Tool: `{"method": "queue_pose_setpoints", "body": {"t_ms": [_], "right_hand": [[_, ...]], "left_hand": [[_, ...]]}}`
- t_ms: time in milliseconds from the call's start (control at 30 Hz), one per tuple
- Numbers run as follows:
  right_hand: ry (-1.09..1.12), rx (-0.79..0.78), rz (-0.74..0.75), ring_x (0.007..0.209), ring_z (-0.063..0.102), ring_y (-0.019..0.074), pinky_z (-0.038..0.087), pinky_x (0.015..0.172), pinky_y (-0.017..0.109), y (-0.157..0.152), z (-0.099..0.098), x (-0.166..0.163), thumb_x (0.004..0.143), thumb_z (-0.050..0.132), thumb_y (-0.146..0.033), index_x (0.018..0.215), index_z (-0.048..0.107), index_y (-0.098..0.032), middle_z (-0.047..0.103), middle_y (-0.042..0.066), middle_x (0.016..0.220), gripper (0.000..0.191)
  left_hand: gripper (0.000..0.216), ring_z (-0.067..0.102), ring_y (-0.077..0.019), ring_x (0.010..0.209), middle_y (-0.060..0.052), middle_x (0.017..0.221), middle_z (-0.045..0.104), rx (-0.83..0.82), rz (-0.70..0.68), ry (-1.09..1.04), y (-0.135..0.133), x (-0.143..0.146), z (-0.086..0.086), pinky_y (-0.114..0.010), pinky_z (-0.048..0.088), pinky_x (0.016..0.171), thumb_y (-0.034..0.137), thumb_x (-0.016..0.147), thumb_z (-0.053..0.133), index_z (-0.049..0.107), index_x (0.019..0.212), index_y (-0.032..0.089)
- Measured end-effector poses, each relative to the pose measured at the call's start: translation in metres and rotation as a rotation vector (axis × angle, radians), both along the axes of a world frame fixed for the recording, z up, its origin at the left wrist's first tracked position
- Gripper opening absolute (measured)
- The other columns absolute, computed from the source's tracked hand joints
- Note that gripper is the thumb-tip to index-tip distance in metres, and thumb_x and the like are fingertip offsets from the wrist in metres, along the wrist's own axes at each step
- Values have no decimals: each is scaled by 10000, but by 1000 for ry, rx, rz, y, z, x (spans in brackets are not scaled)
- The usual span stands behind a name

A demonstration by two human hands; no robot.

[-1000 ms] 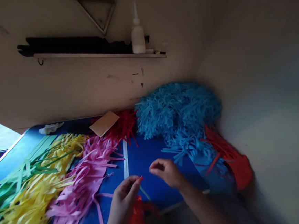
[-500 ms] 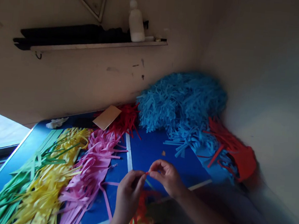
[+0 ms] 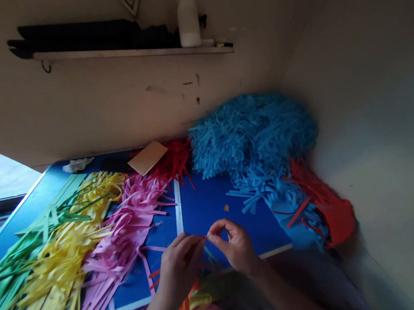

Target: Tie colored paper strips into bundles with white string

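Just brought the right hand (image 3: 234,245) close to the left hand (image 3: 181,262). Now pinching a tiny red strip (image 3: 204,237) with both, in between them. Likely working it two-handed now.

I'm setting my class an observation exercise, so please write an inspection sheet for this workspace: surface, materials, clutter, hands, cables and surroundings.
Surface: blue tabletop with white edging.
Materials: small red strip at the fingertips; green fringe, yellow fringe and pink fringe side by side; large blue fringe heap at the back.
Clutter: tan card on red fringe; crumpled white item near the back-left corner.
Hands: left hand pinches the small red strip; right hand meets it at the fingertips, grip unclear.
Cables: nothing seen.
Surroundings: wall shelf holding a white bottle and dark items.
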State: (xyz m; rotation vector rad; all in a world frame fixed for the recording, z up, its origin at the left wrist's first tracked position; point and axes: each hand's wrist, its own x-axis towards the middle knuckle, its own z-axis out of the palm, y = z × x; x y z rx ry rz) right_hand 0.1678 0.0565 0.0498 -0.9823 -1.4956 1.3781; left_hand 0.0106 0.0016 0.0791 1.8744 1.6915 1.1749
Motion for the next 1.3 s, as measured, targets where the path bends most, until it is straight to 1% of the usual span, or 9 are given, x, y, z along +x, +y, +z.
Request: {"method": "queue_pose_setpoints", "body": {"t_ms": [133, 233, 367, 533, 667, 800, 1000, 1167, 1300], "right_hand": [[-41, 33, -2, 719, 592, 145, 469, 727, 255, -2, -2, 0, 828, 669, -272, 815, 664, -186, 663, 7, 757, 88], [-108, 152, 13, 738, 593, 151, 464, 739, 263, -1, 2, 1, 840, 650, -229, 824, 660, -194, 661, 8, 770, 40], [-122, 238, 112, 793, 597, 155, 459, 768, 268, 3, 9, 4, 864, 601, -175, 870, 648, -208, 662, 11, 824, 58], [-128, 228, 113, 821, 590, 157, 455, 781, 270, 7, 7, 7, 879, 581, -172, 931, 630, -222, 649, 5, 858, 88], [-179, 291, 95, 814, 590, 163, 434, 796, 292, 5, 7, 6, 875, 576, -157, 929, 612, -224, 651, 0, 843, 93], [-235, 428, 128, 803, 596, 160, 399, 841, 320, 4, 11, 7, 865, 547, -102, 942, 579, -222, 650, -3, 847, 146], [-218, 424, 155, 806, 598, 159, 399, 843, 317, 7, 16, 11, 832, 545, -60, 917, 553, -227, 643, -10, 839, 188], [-238, 516, 156, 790, 605, 156, 382, 901, 352, 5, 19, 11, 849, 534, -51, 950, 543, -226, 656, -7, 853, 203], [-242, 506, 186, 771, 621, 147, 359, 943, 370, 7, 17, 13, 846, 587, -68, 968, 545, -232, 673, -28, 834, 209]], "left_hand": [[143, 585, -90, 522, 5, 651, 632, 70, -19, 90, 2, -2, -1, -173, 447, 504, 197, 882, 570, 696, 815, 197], [162, 598, -97, 533, 0, 654, 643, 112, -54, 167, 3, -3, -2, -178, 448, 508, 178, 883, 554, 693, 802, 196], [159, 624, -99, 563, -7, 687, 664, 68, -68, 96, 3, -1, 1, -175, 471, 531, 172, 894, 540, 686, 836, 194], [139, 648, -105, 601, -17, 749, 690, 14, -73, 20, 2, -3, 5, -175, 495, 546, 219, 896, 571, 685, 972, 194], [93, 627, -98, 555, 12, 667, 679, 28, -18, 49, 4, -5, 0, -163, 479, 529, 221, 874, 608, 671, 808, 203], [115, 643, -94, 581, 9, 697, 692, 63, -21, 58, 5, -3, -3, -159, 488, 560, 188, 887, 580, 673, 822, 208], [53, 669, -111, 645, -6, 767, 709, -1, -100, 26, 5, -5, 0, -174, 513, 586, 213, 863, 625, 678, 861, 216], [86, 648, -107, 620, -10, 739, 688, 42, -107, 55, 6, -5, -2, -180, 505, 577, 172, 862, 608, 675, 821, 206], [62, 658, -114, 648, -18, 777, 694, 26, -141, 63, 3, -9, -2, -184, 515, 586, 198, 858, 630, 686, 877, 215]]}}
